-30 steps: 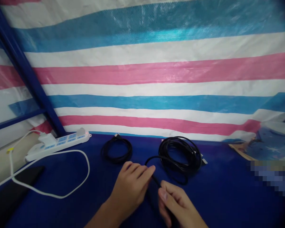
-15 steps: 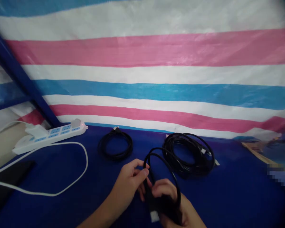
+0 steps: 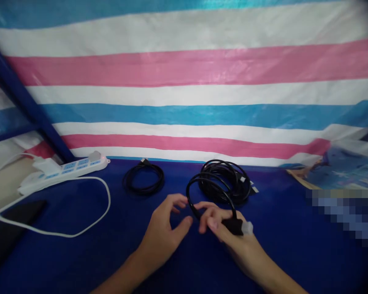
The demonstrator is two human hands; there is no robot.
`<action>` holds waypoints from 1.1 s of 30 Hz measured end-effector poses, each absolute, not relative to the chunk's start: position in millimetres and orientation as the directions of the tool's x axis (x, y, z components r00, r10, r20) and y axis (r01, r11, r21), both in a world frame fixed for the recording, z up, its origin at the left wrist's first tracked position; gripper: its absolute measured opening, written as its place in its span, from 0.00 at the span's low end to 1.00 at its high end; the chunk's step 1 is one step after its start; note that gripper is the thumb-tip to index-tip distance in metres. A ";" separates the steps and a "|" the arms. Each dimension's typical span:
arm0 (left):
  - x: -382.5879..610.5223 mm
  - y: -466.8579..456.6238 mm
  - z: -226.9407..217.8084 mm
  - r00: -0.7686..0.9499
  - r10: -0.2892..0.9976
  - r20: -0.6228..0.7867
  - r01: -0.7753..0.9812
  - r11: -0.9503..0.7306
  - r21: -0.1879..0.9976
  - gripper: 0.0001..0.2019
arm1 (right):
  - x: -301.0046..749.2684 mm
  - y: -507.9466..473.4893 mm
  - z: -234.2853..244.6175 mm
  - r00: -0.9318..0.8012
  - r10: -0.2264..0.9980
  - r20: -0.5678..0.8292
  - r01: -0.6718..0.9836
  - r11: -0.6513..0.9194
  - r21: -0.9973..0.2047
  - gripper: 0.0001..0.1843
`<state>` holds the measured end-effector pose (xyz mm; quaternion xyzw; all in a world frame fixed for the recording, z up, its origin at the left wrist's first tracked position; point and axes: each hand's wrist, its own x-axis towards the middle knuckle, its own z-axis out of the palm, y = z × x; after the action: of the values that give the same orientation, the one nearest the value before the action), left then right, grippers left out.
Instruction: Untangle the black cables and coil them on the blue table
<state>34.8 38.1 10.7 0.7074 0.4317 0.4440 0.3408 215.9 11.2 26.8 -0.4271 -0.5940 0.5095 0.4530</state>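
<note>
My right hand [image 3: 241, 245] has its fingers curled round a looped black cable [image 3: 189, 191]. A black plug [image 3: 233, 227] on this cable lies over the hand, and a pale, cloudy cap or tip [image 3: 247, 228] sticks out to the right. Just left of the loop, my left hand [image 3: 164, 234] has its thumb and fingers apart with nothing between them. Behind the held loop rests a thicker coil of black cable [image 3: 208, 196] with whitish ends. A smaller black cable coil [image 3: 163, 183] lies farther left, its pale-tipped connector [image 3: 144, 161] at the top.
A white power strip [image 3: 64, 171] with plugs in it stands at the back left. Its white cord [image 3: 108, 200] loops across the blue table [image 3: 116, 261]. A dark flat object [image 3: 18, 228] lies at the left edge. Striped sheeting [image 3: 184, 96] hangs behind.
My left hand has let go of the cable and opened. My right hand has turned, bringing the plug from low in front to the right side. The view has shifted slightly right.
</note>
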 end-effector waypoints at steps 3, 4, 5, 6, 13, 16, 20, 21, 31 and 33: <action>31.8 37.2 30.0 0.287 0.691 0.664 0.468 -0.706 0.532 0.24 | 217.5 6.5 40.0 -0.216 0.976 0.033 0.109 0.057 -0.992 0.25; 32.8 37.7 37.5 0.385 0.615 0.688 0.489 -0.768 0.414 0.26 | 216.5 5.7 43.7 -0.239 0.971 -0.012 0.125 0.019 -0.992 0.23; 34.5 38.1 45.0 0.515 0.550 0.657 0.478 -0.821 0.313 0.26 | 214.9 5.2 47.5 -0.276 0.959 -0.064 0.136 -0.027 -0.990 0.19; 36.4 38.4 52.2 0.643 0.496 0.583 0.444 -0.862 0.244 0.27 | 213.3 5.1 51.4 -0.320 0.940 -0.118 0.142 -0.076 -0.987 0.14; 36.4 33.0 60.7 0.789 0.487 0.374 0.399 -0.870 0.291 0.27 | 212.1 15.4 64.8 -0.452 0.807 -0.380 0.093 -0.381 -0.920 0.10; 33.2 37.9 43.7 0.747 0.497 0.442 0.542 -0.840 0.028 0.16 | 212.1 19.3 57.4 -0.435 0.835 -0.338 -0.033 -0.390 -0.920 0.13; 34.9 49.0 27.8 0.637 0.592 0.494 0.704 -0.708 -0.061 0.12 | 204.8 17.7 49.5 -0.389 0.881 -0.270 -0.195 -0.365 -0.910 0.22; 36.2 50.3 26.3 0.618 0.607 0.500 0.726 -0.685 -0.066 0.12 | 202.1 16.4 48.9 -0.385 0.882 -0.271 -0.213 -0.371 -0.904 0.24; 41.5 47.5 23.9 0.444 0.812 0.379 0.865 -0.499 0.058 0.06 | 182.3 10.0 30.0 -0.251 0.951 -0.180 -0.112 -0.214 -0.970 0.39; 36.1 50.0 25.3 0.370 0.864 0.342 0.896 -0.429 0.115 0.06 | 180.8 6.3 22.9 -0.208 0.969 -0.132 -0.024 -0.140 -0.990 0.42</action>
<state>36.1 50.0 25.3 0.8265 0.5322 0.1777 -0.0451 180.8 6.3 22.9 -0.4691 -0.5040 0.5914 0.4197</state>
